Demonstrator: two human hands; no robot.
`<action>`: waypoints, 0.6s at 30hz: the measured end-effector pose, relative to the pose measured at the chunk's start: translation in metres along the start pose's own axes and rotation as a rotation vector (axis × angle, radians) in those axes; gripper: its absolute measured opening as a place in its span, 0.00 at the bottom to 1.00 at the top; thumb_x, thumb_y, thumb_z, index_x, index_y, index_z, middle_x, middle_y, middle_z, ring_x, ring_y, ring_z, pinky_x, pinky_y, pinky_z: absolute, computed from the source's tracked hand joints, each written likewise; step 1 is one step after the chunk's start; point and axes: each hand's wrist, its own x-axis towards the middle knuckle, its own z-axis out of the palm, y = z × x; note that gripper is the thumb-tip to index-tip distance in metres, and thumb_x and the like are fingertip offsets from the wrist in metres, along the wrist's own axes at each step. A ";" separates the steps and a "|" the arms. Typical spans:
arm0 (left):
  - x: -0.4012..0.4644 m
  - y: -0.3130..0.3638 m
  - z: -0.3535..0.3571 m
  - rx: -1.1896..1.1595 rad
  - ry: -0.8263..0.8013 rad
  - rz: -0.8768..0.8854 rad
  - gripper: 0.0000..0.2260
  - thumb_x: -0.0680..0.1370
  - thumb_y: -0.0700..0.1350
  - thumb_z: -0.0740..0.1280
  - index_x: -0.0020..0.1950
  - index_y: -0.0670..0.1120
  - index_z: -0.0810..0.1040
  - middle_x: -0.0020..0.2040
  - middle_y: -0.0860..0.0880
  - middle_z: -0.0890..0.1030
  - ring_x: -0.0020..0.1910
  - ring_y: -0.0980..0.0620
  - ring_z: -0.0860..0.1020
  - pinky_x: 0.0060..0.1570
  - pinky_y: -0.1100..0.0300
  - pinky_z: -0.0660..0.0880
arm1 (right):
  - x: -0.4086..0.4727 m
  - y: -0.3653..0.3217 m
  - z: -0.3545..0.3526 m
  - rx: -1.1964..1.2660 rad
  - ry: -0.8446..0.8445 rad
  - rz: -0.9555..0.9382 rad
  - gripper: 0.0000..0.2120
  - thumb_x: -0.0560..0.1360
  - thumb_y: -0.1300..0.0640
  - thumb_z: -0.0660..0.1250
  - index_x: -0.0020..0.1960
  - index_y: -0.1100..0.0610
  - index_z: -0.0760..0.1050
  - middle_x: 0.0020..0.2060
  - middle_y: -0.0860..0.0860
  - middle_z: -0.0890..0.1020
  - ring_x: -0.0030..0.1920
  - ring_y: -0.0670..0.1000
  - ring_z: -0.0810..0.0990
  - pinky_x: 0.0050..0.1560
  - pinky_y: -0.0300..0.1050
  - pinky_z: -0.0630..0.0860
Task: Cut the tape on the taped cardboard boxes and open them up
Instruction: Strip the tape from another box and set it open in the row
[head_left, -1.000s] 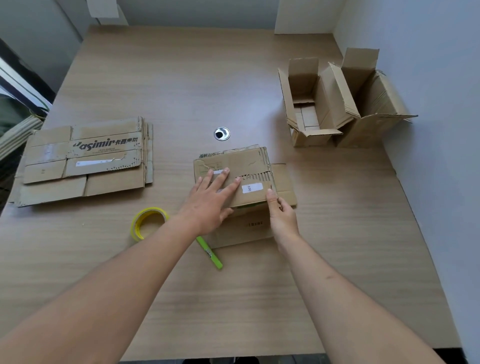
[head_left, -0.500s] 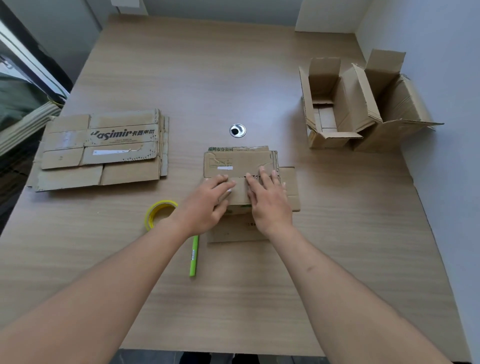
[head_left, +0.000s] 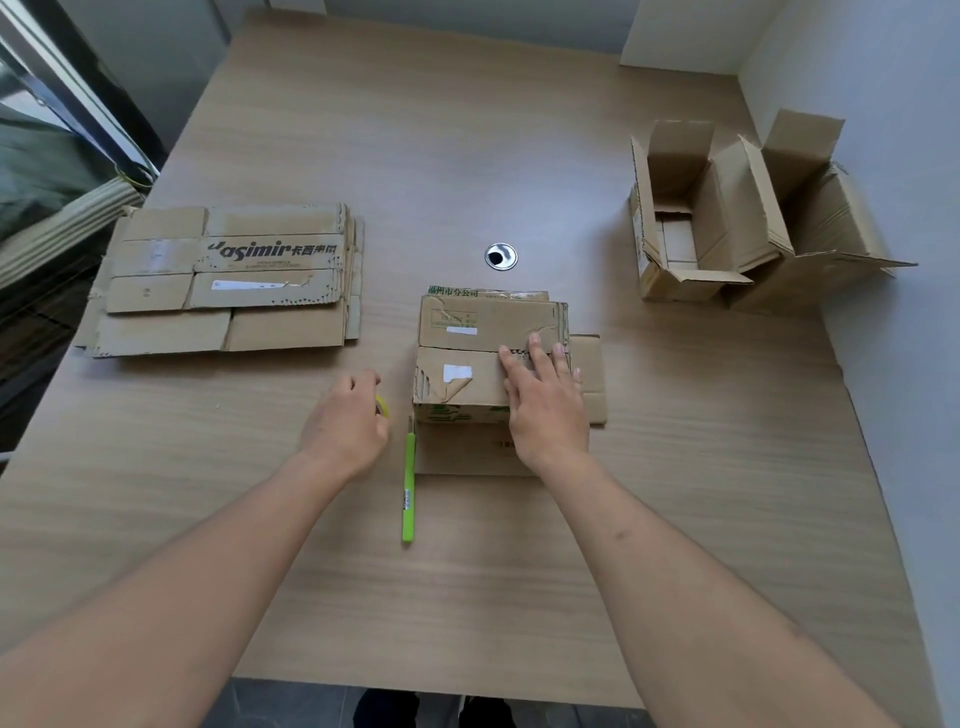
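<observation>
- Fingers (head_left: 537, 358) of the right hand (head_left: 548, 410) lie straight and flat, pressing the top of the cardboard box (head_left: 488, 353) at mid-table (head_left: 467, 130).
- Left hand (head_left: 345, 423) curls over the yellow tape roll (head_left: 383, 405), just left of the box; whether it grips is unclear.
- Green cutter (head_left: 409, 491) lies between the forearms.
- Flattened boxes (head_left: 228, 280) lie left; open boxes (head_left: 727, 218) stand right.

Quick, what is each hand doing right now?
Left hand: over the yellow tape roll; grip cannot be told.
Right hand: open, pressing flat on the cardboard box.
</observation>
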 end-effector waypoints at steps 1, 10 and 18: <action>-0.001 -0.005 0.001 0.032 -0.052 -0.034 0.20 0.76 0.48 0.71 0.67 0.48 0.71 0.61 0.43 0.77 0.59 0.38 0.78 0.59 0.44 0.77 | 0.000 0.000 0.000 0.001 0.000 0.001 0.22 0.88 0.51 0.49 0.81 0.40 0.58 0.83 0.48 0.52 0.83 0.56 0.46 0.81 0.56 0.44; 0.002 -0.020 0.004 0.019 -0.195 -0.055 0.28 0.71 0.44 0.73 0.64 0.54 0.61 0.44 0.52 0.81 0.49 0.41 0.81 0.50 0.45 0.81 | -0.010 -0.006 0.000 -0.016 -0.015 0.030 0.22 0.88 0.50 0.48 0.82 0.40 0.56 0.83 0.48 0.52 0.83 0.56 0.46 0.81 0.56 0.44; 0.006 -0.004 -0.032 -0.375 0.198 0.003 0.18 0.78 0.36 0.70 0.67 0.48 0.81 0.54 0.47 0.86 0.52 0.45 0.82 0.57 0.56 0.76 | -0.022 -0.011 -0.004 -0.117 -0.033 0.019 0.23 0.88 0.48 0.46 0.82 0.40 0.55 0.83 0.50 0.53 0.83 0.57 0.50 0.81 0.58 0.43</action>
